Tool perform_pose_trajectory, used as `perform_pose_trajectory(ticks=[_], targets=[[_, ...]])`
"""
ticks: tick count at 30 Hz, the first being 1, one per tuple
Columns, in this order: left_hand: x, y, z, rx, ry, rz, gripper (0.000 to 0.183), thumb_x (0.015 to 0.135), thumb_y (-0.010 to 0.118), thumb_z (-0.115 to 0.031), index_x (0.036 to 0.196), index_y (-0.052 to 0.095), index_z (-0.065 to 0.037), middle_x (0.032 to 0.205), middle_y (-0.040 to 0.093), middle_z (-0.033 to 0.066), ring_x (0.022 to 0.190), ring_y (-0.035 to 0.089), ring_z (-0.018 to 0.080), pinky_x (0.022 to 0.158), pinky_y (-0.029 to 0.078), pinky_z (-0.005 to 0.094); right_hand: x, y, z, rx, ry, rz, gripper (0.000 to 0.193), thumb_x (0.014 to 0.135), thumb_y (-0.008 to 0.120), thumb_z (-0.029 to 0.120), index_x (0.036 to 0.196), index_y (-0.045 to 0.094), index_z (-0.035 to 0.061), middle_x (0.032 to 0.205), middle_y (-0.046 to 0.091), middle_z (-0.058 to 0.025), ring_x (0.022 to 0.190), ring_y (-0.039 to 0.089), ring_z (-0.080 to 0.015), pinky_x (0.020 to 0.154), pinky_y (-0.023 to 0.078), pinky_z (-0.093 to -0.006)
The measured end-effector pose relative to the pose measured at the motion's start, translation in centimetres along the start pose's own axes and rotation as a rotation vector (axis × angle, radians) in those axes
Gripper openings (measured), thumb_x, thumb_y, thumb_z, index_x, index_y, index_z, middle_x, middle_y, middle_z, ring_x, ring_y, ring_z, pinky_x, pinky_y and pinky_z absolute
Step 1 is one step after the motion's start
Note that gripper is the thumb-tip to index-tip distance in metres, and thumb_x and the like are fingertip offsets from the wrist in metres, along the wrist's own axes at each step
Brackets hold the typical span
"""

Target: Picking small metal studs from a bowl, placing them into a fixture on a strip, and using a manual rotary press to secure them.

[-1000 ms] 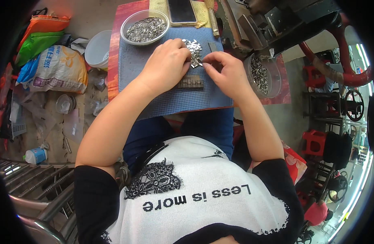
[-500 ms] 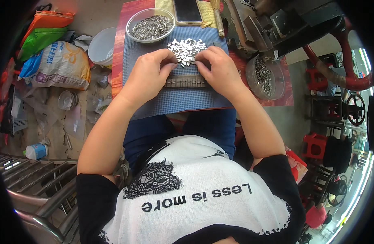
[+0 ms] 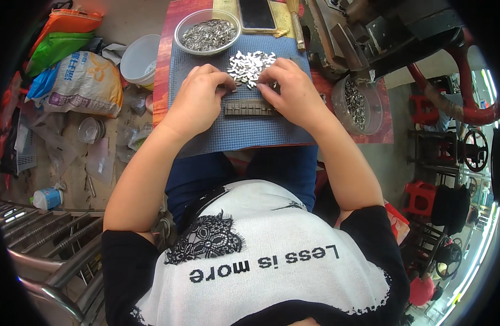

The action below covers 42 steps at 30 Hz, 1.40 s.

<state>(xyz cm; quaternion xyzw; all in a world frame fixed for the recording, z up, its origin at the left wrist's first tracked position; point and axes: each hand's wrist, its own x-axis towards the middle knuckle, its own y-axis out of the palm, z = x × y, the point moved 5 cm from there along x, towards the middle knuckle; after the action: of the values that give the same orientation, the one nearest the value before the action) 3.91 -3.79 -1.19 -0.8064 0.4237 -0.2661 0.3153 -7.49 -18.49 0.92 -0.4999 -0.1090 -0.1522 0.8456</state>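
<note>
On blue matting (image 3: pixel 250 132), heaped oblong silvery-white pieces (image 3: pixel 249 67), left hand (image 3: pixel 202 93), right hand (image 3: pixel 294 91), each grip unclear

mat (image 3: pixel 206 140): blue, gridded | small pieces (image 3: pixel 251 68): silvery-white | slotted block (image 3: pixel 250 107): grey-brown | tabletop (image 3: pixel 164 57): mottled red | cloth (image 3: pixel 282 19): yellow

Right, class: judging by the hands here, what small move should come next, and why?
Perhaps pinch from the loose pile of small pieces with the right hand, since it sits at the pile's right edge, and the notched bar lies on the pile's near side.
</note>
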Motion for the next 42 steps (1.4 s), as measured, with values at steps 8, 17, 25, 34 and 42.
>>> perform_pose_trajectory(ticks=[8,17,25,34,42], targets=[[0.0,-0.3,-0.4,0.006,0.014,-0.045,0.014,0.085,0.072,-0.013,0.096,0.074,-0.005,0.106,0.064,0.0138,0.105,0.059,0.0305,0.094,0.048,0.0384,-0.6,-0.8,-0.9,0.15,0.139,0.061,0.011,0.087,0.072,0.008,0.094,0.07,0.0012,0.09,0.061,-0.0099,0.086,0.063,-0.0243,0.077,0.051,-0.0333],[0.1,-0.1,-1.6,-0.274,-0.021,0.207,0.013,0.081,0.074,-0.009,0.089,0.07,0.001,0.094,0.063,0.0076,0.09,0.058,0.0192,0.085,0.048,0.0315,-0.7,-0.2,-0.3,0.025,0.051,0.081,0.011,0.085,0.072,0.009,0.093,0.068,0.0017,0.09,0.061,-0.0103,0.09,0.062,-0.0271,0.08,0.05,-0.0345],[0.2,-0.1,-2.5,-0.184,-0.01,0.247,0.014,0.076,0.074,-0.007,0.086,0.07,0.002,0.091,0.063,0.0104,0.085,0.059,0.0206,0.078,0.049,0.0323,-1.9,-0.3,2.0,0.155,-0.021,0.202,0.012,0.083,0.069,0.009,0.09,0.064,0.0011,0.089,0.062,-0.0136,0.091,0.061,-0.0338,0.082,0.05,-0.0423],[-0.5,-0.6,-2.2,-0.212,-0.111,0.216,0.018,0.081,0.074,-0.004,0.098,0.074,0.003,0.083,0.071,0.0136,0.075,0.067,0.0196,0.072,0.053,0.0314,-2.1,-0.4,2.5,0.152,0.041,0.112,0.008,0.084,0.068,0.01,0.086,0.067,0.0025,0.086,0.064,-0.0134,0.087,0.063,-0.0341,0.079,0.051,-0.0426],[-1.3,-0.9,-1.8,-0.181,-0.171,0.1,0.02,0.083,0.075,-0.008,0.1,0.072,0.003,0.087,0.07,0.0113,0.075,0.064,0.0176,0.073,0.052,0.0315,0.6,1.3,0.7,0.034,0.116,-0.016,0.009,0.085,0.069,0.012,0.088,0.069,0.0033,0.086,0.065,-0.0138,0.088,0.063,-0.0338,0.079,0.051,-0.043]])
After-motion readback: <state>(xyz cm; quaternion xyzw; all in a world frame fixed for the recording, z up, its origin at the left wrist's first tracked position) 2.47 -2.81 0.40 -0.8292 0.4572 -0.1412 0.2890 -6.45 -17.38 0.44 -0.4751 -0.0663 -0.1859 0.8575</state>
